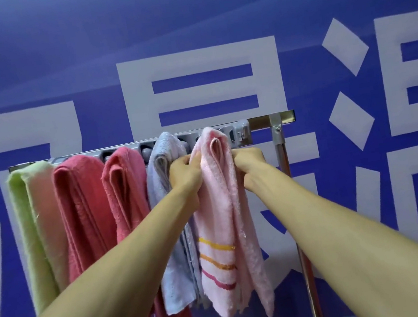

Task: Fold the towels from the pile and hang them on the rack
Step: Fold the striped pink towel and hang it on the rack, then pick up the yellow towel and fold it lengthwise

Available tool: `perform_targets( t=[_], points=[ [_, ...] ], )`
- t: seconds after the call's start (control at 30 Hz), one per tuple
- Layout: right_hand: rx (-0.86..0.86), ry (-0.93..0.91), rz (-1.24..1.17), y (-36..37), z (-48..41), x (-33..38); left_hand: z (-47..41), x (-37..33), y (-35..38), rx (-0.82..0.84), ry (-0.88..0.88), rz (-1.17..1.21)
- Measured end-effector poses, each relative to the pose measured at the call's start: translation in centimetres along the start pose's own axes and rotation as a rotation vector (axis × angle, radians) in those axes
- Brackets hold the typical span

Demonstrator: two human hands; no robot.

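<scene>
I am looking at the pink striped towel [221, 210], which is hanging folded over the top bar of the rack [259, 120], near the bar's right end, with its yellow, orange and red stripes lying low on the near face and its frayed bottom edge dangling free. My left hand [185, 172] is gripping the towel's left edge just under the bar, fingers curled into the cloth, and my right hand [249, 165] is pinching the right edge at about the same height, fingers bent around the fold. Both forearms are reaching in from the near corners of the view. Just left of the left hand, a pale blue towel [170, 232] is hanging and touching the pink one lower down. Further left, a narrow coral towel [127, 197] and a broader coral towel [84, 217] are hanging side by side, and a green and peach towel [36, 225] is draping at the far left end. A grey strip [238, 133] is running along the bar behind the towel tops. At the right, the rack's upright post [284, 163] is dropping down beside my right wrist. Behind everything, a blue wall [182, 21] is showing large white characters.
</scene>
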State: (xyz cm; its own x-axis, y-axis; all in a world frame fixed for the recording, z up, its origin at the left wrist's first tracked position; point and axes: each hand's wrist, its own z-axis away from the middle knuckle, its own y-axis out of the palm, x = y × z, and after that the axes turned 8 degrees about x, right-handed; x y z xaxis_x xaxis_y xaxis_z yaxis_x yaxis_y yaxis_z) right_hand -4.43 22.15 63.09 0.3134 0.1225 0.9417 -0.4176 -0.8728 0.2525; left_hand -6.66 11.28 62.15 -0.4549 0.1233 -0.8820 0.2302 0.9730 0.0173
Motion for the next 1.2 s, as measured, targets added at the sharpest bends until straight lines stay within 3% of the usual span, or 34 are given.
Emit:
perform_targets(
  t=[0.27, 0.47, 0.6, 0.73, 0.93, 1.1, 1.2],
  points=[
    [0.085, -0.054, 0.2, -3.3, 3.7, -0.6, 3.6, 0.3, -2.6, 0.124, 0.166, -0.162],
    [0.057, -0.126, 0.461, -5.0, 8.3, -0.5, 8.0, 0.3, -5.1, 0.188, 0.164, -0.218],
    [0.173, -0.119, 0.55, -5.8, 12.7, -1.4, 12.3, 0.3, -6.9, 0.254, 0.126, -0.187],
    [0.341, -0.084, 0.802, -6.5, 17.0, -4.0, 17.1, 2.6, -9.5, 0.355, 0.171, -0.447],
    [0.531, 0.086, 0.871, -7.1, 20.8, -11.0, 23.2, 8.5, -12.6, 0.545, -0.049, -0.482],
    [0.697, 0.278, 1.121, -8.6, 20.2, -20.8, 26.0, 17.7, -14.0, 0.86, -0.274, -0.623],
    [0.738, 0.416, 1.167, -10.3, 19.7, -27.1, 27.7, 23.5, -14.3, 0.956, -0.351, -0.652]
  ],
)
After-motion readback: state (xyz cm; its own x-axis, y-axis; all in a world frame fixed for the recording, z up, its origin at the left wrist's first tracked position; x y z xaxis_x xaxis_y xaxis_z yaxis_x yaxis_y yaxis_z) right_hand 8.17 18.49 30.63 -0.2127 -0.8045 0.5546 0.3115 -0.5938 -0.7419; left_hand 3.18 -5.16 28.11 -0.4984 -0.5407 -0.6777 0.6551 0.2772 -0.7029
